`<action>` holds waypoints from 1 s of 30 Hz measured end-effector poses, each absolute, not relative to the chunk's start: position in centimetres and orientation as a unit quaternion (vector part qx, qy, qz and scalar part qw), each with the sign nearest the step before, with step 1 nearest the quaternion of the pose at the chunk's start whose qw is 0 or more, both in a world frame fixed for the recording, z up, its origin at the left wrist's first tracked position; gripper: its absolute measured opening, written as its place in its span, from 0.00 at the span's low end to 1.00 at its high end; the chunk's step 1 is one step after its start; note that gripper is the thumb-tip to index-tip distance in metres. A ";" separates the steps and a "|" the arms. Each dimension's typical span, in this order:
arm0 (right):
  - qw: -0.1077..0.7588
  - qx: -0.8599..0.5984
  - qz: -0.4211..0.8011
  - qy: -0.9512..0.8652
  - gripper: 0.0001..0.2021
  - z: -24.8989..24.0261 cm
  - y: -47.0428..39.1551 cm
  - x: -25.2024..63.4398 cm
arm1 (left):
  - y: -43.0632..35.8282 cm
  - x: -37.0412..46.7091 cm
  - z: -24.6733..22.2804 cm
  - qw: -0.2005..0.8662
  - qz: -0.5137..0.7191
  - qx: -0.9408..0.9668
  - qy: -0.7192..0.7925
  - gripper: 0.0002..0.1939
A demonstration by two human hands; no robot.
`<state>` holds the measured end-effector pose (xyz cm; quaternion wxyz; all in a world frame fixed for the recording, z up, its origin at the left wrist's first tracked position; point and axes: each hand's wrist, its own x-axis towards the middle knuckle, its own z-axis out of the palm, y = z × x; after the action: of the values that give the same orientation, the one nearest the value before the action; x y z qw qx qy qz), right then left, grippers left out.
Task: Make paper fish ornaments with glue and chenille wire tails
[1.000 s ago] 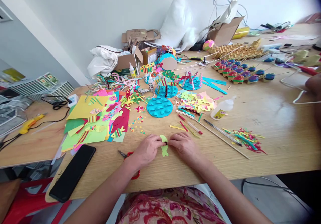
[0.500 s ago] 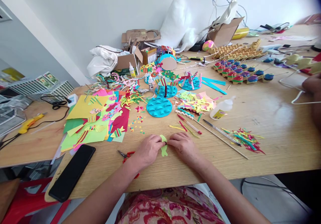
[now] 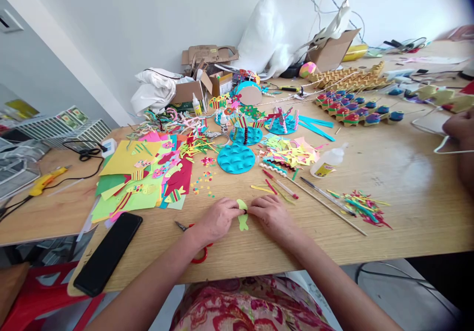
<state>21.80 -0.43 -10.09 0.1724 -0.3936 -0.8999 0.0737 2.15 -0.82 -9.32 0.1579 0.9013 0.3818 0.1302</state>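
Note:
Between my two hands lies a light green paper fish cutout (image 3: 243, 222), its tail pointing towards me. The fingers of my left hand (image 3: 222, 217) are closed at the cutout's left edge. From the other side, the closed fingertips of my right hand (image 3: 268, 215) meet it at the same spot. A small dark bit shows between the fingertips; its kind is too small to make out. Red-handled scissors (image 3: 200, 257) lie partly hidden under my left wrist.
Coloured paper sheets (image 3: 126, 158) with striped fish and a black phone (image 3: 109, 254) lie to the left. Ahead stands a blue scalloped disc (image 3: 236, 159). To the right are a glue bottle (image 3: 329, 162), a wooden stick (image 3: 326, 205) and paper strips (image 3: 363, 207). Another person's hand (image 3: 459, 123) shows at far right.
Both hands keep almost the same place at the green cutout. My left forearm has shifted slightly, and more of the scissors' red handle shows.

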 end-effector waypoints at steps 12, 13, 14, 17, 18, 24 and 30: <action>0.133 -0.393 0.107 -0.903 0.09 -8.9 -0.4 21.9 | -2.7 1.2 -8.1 0.300 0.229 0.809 0.451 0.23; 0.135 -0.394 0.109 -0.903 0.10 -8.7 -0.4 21.9 | -2.9 1.1 -8.0 0.308 0.238 0.797 0.462 0.22; 0.140 -0.397 0.110 -0.900 0.10 -8.6 -0.5 21.9 | -3.1 1.1 -7.9 0.314 0.247 0.787 0.471 0.22; 0.156 -0.422 0.103 -0.887 0.11 -7.9 -0.3 21.7 | -3.5 1.1 -7.8 0.326 0.274 0.758 0.494 0.20; 0.157 -0.432 0.102 -0.882 0.10 -7.6 -0.1 21.5 | -3.6 1.0 -7.8 0.331 0.283 0.747 0.502 0.19; 0.048 -0.463 0.134 -0.875 0.09 -6.2 2.2 19.3 | -3.9 1.2 -8.0 0.381 0.331 0.679 0.533 0.17; -0.016 -0.459 0.133 -0.878 0.09 -6.4 3.8 17.7 | -3.9 1.0 -8.3 0.393 0.343 0.659 0.542 0.16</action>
<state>17.68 3.81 -6.40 -0.0156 -0.4589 -0.8784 0.1327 0.98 -3.92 -8.28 0.3927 0.6589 0.5423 0.3429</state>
